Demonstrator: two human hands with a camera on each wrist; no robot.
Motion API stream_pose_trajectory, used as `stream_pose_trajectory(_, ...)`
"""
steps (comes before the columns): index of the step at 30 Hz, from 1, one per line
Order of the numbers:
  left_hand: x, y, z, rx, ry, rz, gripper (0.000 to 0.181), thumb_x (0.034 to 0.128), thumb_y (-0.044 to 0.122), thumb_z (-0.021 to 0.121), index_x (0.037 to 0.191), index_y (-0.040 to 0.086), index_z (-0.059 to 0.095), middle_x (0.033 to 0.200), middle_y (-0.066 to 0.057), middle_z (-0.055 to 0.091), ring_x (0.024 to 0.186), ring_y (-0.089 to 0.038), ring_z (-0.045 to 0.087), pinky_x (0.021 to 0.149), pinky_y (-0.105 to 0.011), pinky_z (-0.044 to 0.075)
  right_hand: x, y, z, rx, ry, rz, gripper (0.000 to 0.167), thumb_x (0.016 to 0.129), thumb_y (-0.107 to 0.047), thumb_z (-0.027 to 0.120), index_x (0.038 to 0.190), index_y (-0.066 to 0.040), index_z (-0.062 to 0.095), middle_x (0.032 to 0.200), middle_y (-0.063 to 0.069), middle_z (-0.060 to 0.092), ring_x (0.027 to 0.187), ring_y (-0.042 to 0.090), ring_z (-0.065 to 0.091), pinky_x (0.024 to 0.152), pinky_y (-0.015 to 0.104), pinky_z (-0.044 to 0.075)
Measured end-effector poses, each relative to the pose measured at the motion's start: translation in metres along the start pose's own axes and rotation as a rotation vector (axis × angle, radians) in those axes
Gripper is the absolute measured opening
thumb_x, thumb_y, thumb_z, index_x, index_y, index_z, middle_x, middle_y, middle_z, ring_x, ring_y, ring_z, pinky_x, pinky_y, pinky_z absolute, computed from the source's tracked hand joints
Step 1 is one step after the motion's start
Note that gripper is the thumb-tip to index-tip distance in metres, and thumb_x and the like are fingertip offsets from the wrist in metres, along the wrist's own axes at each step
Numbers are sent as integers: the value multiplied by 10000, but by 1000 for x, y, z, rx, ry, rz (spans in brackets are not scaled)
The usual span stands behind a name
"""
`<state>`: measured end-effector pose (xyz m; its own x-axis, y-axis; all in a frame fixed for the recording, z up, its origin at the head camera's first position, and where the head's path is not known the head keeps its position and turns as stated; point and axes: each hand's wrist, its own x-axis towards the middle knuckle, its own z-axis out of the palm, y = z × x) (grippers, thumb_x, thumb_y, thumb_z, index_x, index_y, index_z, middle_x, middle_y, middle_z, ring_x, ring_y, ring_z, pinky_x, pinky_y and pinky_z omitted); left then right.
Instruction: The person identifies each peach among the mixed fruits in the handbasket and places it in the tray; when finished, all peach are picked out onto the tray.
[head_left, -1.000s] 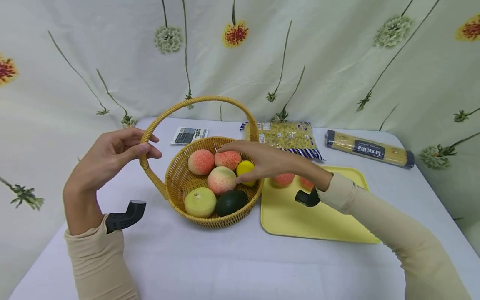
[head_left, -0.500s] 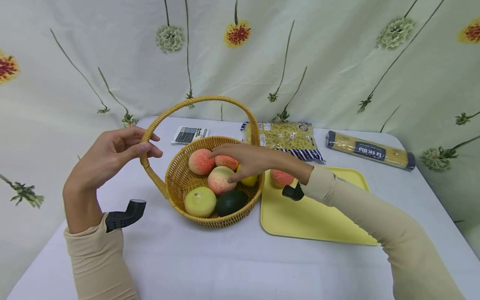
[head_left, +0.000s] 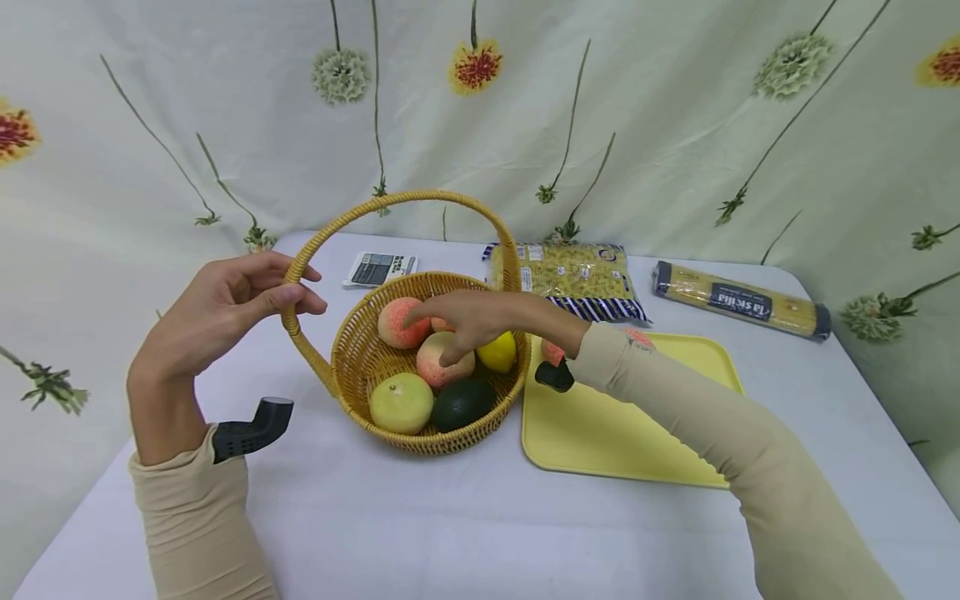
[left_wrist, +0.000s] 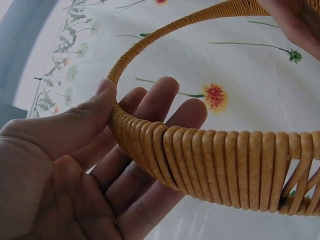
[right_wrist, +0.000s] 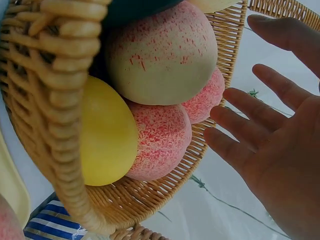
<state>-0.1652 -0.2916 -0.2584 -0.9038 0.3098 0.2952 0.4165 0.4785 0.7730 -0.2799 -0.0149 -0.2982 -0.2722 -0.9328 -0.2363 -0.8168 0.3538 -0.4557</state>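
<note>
My left hand [head_left: 198, 329] holds the left side of the wicker basket's handle [head_left: 420, 197], the thumb on one face and the fingers on the other, as the left wrist view confirms. In the basket [head_left: 420, 446] lie red-pink peaches [head_left: 397, 325], a paler peach [head_left: 435, 364], a yellow lemon [head_left: 499, 353], a round yellow-green fruit [head_left: 401, 404] and a dark green avocado [head_left: 465, 406]. Over the fruit hangs my right hand [head_left: 491, 317], fingers spread and nothing in it. It partly covers one peach. The right wrist view has its fingertips beside the peaches; contact cannot be told.
Right of the basket lies a yellow tray [head_left: 600, 442], with peaches [head_left: 552, 351] partly hidden by the right sleeve. Behind are a bag of pasta [head_left: 577, 275], a spaghetti pack [head_left: 738, 298] and a small flat packet [head_left: 380, 269]. A flowered cloth [head_left: 675, 125] hangs behind the table.
My right hand has moved left across the basket, from near the lemon toward the left peach. The left hand stays at the handle, and the fruit keeps its place.
</note>
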Motion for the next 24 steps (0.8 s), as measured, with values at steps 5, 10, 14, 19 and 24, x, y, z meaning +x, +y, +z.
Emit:
stream_pose_trajectory(5, 1, 0, 0, 5, -6, -1, 164, 967, 51, 550, 1120, 10, 593, 912, -102, 730, 865, -154, 687, 838, -190, 450, 6, 3, 2, 28, -5, 3, 644, 864, -152, 683, 1438, -110, 395, 1469, 63, 416, 1318, 249, 423, 1048, 352, 368)
stream_pose_trajectory(10, 1, 0, 0, 2, -5, -2, 163, 968, 52, 549, 1120, 8, 591, 917, -132, 725, 871, -153, 689, 847, -188, 445, 13, 4, 5, 46, -11, 32, 634, 861, -144, 695, 1427, -119, 409, 1451, 53, 438, 1303, 233, 442, 1043, 341, 375)
stream_pose_trajectory(14, 0, 0, 0, -3, -4, -5, 162, 968, 51, 547, 1118, 4, 590, 911, -109, 729, 872, -153, 690, 849, -190, 445, 17, 4, 6, 41, -30, 68, 617, 865, -145, 687, 1420, -132, 418, 1434, 39, 457, 1290, 208, 452, 1046, 328, 371)
stream_pose_trajectory(19, -1, 0, 0, 0, -4, -4, 162, 968, 48, 548, 1117, 5, 591, 912, -110, 728, 871, -153, 688, 848, -188, 446, 20, 4, 7, 10, -34, 103, 612, 862, -176, 692, 1416, -161, 434, 1408, 13, 488, 1266, 182, 467, 1040, 315, 369)
stream_pose_trajectory(24, 0, 0, 0, 3, -6, -5, 165, 968, 52, 548, 1121, 7, 592, 918, -115, 728, 874, -154, 686, 841, -190, 449, 24, 8, 13, 25, -53, 64, 632, 853, -170, 692, 1424, -117, 425, 1417, 36, 473, 1236, 153, 459, 1030, 259, 359)
